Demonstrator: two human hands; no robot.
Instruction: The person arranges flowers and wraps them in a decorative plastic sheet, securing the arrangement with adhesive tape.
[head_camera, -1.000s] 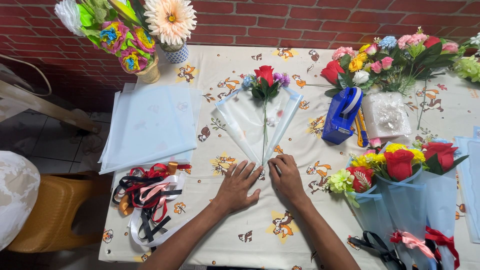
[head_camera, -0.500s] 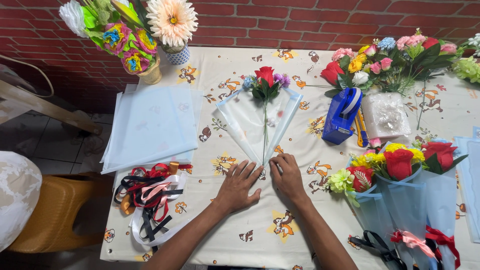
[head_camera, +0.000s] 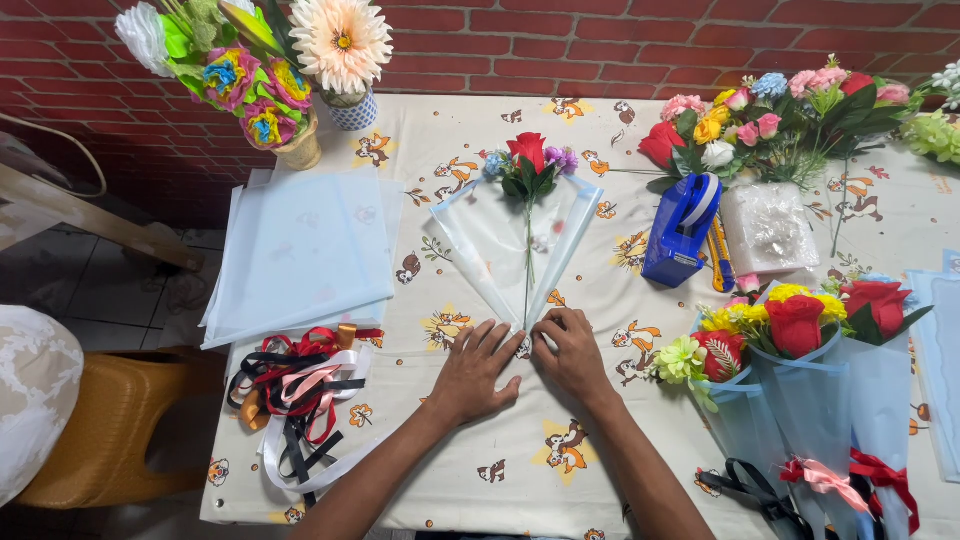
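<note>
A: Position of left hand (head_camera: 478, 372)?

B: Flat on tabletop (head_camera: 560, 470), palm down, fingers spread. Fingertips at lower point of clear wrap (head_camera: 490, 240), left of stem. Nothing clasped.

A: Right hand (head_camera: 572, 352)?

B: Just beside left hand, palm down, fingers bent and close together. Fingertips pressing on wrap's lower point, right of stem. Nothing enclosed.

A: Location of wrap?

B: Centre of tabletop, lying flat, fanned wide at far end, narrowing to a point under both hands.

A: Contents of wrap?

B: Red rose (head_camera: 528, 152) with small blue and purple blooms beside it, heads at wide end. Stem running straight down middle toward hands.

A: Left of hands?

B: Tangle of ribbons (head_camera: 300, 385) in red, black, pink and white, near tabletop edge. Beyond it, stack of pale blue sheets (head_camera: 300, 250).

A: Right of hands?

B: Finished bouquets (head_camera: 810, 370) in blue wrap, tied with ribbon, at right edge. Farther back, blue tape dispenser (head_camera: 682, 232), upright, beside white bag (head_camera: 768, 228). Loose flowers (head_camera: 780, 110) behind those, along brick wall.

A: Far left corner?

B: Two vases (head_camera: 320, 130) of paper flowers, well apart from hands.
</note>
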